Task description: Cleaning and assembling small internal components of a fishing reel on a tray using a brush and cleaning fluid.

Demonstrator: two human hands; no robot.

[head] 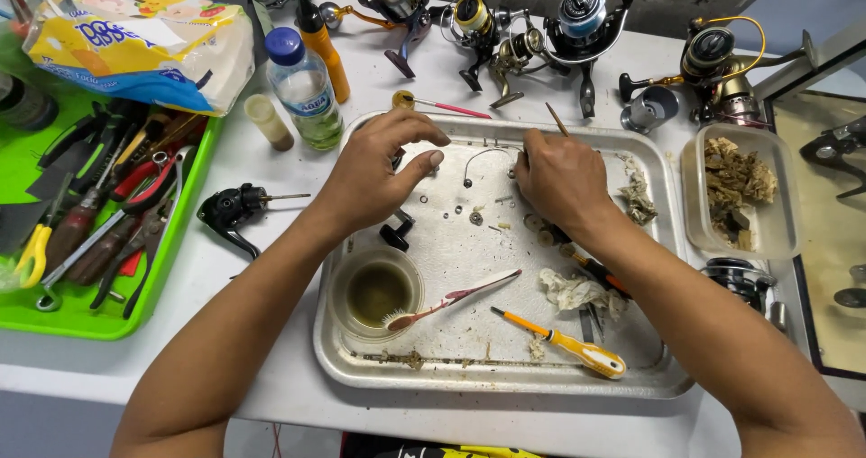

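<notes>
Both hands work over the far half of the dented silver metal tray (649, 381) at the bench's near edge; left hand (379, 174) has fingers curled together over a dark part near the tray's far-left corner, mostly hidden under the palm, so I cannot tell exactly what it pinches; right hand (561, 177) is closed on a thin wooden stick (557, 119) that pokes up past the knuckles, tip hidden under the fingers; thin curved steel wire bail (483, 154) lies between the two hands, touching neither; tiny washers and screws (474, 215) are scattered loose on the tray floor just nearside of the hands; judgement: fine small-part work, so keep wrists planted on the tray, move only fingertips, lift parts rather than drag them so the loose bits don't scatter; keep forearms off the round clear cup of murky liquid (379, 291) in the near-left corner and the toothbrush (451, 300) leaning on it; orange-handled screwdriver (564, 343) lies near the near edge, in reach of the right hand; greasy rag (573, 291) just beside it.
</notes>
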